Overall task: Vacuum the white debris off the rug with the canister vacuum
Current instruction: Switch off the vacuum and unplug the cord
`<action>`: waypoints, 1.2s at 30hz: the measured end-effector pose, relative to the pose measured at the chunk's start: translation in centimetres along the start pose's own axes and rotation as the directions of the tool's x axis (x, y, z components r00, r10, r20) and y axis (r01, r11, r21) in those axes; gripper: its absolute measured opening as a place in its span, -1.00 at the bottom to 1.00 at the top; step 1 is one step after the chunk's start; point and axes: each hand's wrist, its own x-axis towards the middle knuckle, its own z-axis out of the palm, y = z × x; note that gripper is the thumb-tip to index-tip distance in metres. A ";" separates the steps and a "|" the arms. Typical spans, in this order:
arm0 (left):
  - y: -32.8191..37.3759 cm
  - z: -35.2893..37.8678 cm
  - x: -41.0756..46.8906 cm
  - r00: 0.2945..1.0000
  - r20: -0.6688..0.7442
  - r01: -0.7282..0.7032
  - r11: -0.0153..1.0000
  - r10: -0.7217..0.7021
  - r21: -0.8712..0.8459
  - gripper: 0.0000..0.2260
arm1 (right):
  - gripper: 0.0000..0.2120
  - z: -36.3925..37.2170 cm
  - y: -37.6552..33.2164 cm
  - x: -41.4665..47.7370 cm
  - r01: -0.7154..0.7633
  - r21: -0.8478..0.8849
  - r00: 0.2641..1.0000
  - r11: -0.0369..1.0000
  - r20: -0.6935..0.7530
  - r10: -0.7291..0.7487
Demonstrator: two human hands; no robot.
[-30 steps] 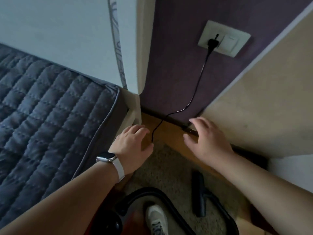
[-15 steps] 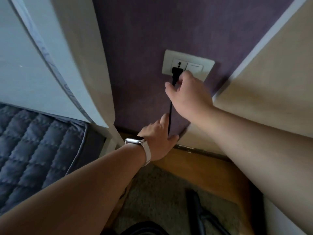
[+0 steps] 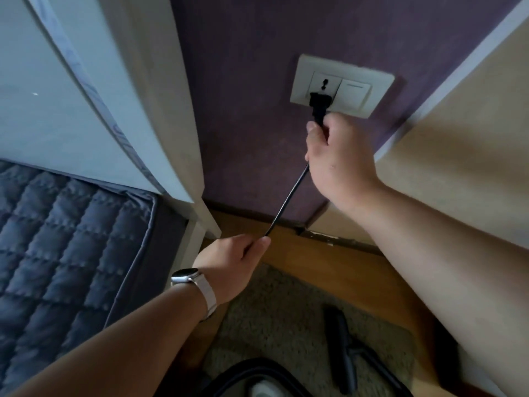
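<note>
Gripping the black plug (image 3: 318, 106) with the right hand (image 3: 339, 164), thumb and curled fingers closing round its lower end, right at the bottom edge of the white socket plate (image 3: 355, 90) on the purple wall (image 3: 243, 81). Not being able to tell about the pins, in the socket or out of it. Pinching the black cord (image 3: 286, 202) lower down with the left hand (image 3: 232, 262), fingers curled tightly round it, wearing a watch (image 3: 185, 275) with a pale strap on this wrist. Holding the cord straight and tight between both hands, above the wooden floor (image 3: 329, 262). Seeing the vacuum's dark floor nozzle (image 3: 343, 353) lying on the beige rug (image 3: 274, 310) near the bottom, to the right of the black hose (image 3: 249, 368) curving at the lower edge. Having the grey quilted bed (image 3: 57, 253) on the left, below a white panel (image 3: 57, 110).
</note>
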 end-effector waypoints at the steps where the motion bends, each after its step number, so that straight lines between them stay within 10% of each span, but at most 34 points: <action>1: -0.8 -0.2 -0.5 1.000 0.003 0.022 0.999 -0.022 0.048 -0.51 | -0.72 0.3 0.3 -1.5 0.034 -0.031 0.998 0.999 0.046 -0.032; 11: -4.2 -0.9 -6.3 1.000 -0.032 0.007 0.958 0.002 0.288 -0.57 | -0.78 2.5 1.0 -10.5 0.038 -0.007 0.913 0.999 0.406 -0.031; 23: -7.6 4.2 -20.3 0.955 0.279 -0.201 0.919 0.106 0.339 -0.64 | -0.82 4.1 -3.7 -23.8 -0.025 0.099 0.804 0.995 0.593 -0.039; 36: -20.1 12.5 -42.7 0.945 0.113 0.282 0.941 -0.305 0.186 -0.42 | -0.75 3.0 -3.9 -44.3 0.021 -0.163 0.652 0.986 0.750 0.110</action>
